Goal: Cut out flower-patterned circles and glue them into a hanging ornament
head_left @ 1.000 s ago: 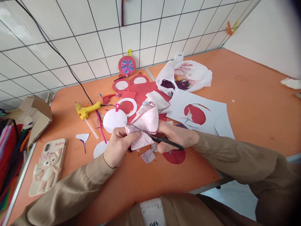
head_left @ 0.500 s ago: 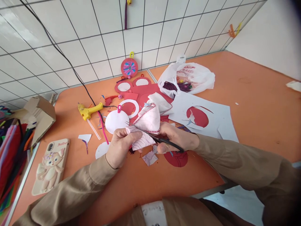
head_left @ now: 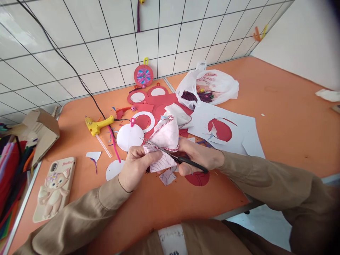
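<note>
My left hand point(head_left: 135, 166) pinches a small white patterned piece point(head_left: 160, 162) marked with curved purple lines. Black-handled scissors point(head_left: 190, 162) are in my right hand point(head_left: 198, 156), with their blades pointing left along the piece's upper edge. Just behind the blades lies a folded white cloth point(head_left: 168, 132) with red stitching on its edge. Below the held piece, a patterned scrap point(head_left: 168, 176) rests on the table, and a red disc point(head_left: 197, 178) sits under my right hand. A white disc point(head_left: 130, 137) with a pink loop is left of the scissor tips.
A yellow glue gun point(head_left: 98, 124) and a phone point(head_left: 55, 189) are on the left of the orange table point(head_left: 276, 120). At the back stand a plastic bag point(head_left: 220, 85) and red ornaments point(head_left: 143, 75); white sheet point(head_left: 247, 131) on the right.
The whole view has shifted slightly. The patterned piece has tilted a little in my left hand, and the scissors remain at its upper edge.
</note>
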`<state>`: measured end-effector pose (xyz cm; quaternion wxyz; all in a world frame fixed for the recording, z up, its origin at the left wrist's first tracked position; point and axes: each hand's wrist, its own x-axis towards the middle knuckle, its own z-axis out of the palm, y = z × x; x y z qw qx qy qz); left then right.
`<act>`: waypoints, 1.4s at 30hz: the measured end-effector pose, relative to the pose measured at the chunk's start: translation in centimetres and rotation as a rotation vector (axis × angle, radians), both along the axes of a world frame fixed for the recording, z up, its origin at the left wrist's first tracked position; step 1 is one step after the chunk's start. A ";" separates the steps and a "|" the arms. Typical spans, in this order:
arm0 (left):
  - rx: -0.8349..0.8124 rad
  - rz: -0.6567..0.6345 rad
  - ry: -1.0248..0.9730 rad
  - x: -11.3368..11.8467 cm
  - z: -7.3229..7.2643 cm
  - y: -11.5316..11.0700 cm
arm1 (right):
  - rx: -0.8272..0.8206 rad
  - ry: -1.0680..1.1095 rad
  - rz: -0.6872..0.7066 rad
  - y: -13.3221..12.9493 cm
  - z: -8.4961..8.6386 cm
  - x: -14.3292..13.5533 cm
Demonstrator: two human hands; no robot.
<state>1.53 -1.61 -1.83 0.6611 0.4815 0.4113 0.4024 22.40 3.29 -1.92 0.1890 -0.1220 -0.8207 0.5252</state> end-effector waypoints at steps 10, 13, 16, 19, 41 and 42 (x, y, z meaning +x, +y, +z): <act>0.077 0.030 0.079 -0.3 0.6 -0.1 | -0.145 0.052 -0.033 0.1 0.4 0.0; 0.044 0.047 0.099 -0.1 1.0 0.0 | -0.192 0.072 -0.037 -0.1 0.6 -0.2; 0.014 0.102 0.079 0.1 1.3 0.1 | -0.154 0.030 -0.075 -0.1 0.9 -0.2; 0.017 0.113 0.053 0.2 1.4 0.0 | -0.072 -0.008 -0.076 0.1 0.9 0.0; 0.077 0.228 0.109 0.3 0.7 -0.7 | 0.043 -0.083 -0.187 -0.4 0.2 0.0; 0.075 0.229 0.096 0.3 0.7 -0.7 | 0.040 -0.081 -0.191 -0.5 0.2 0.0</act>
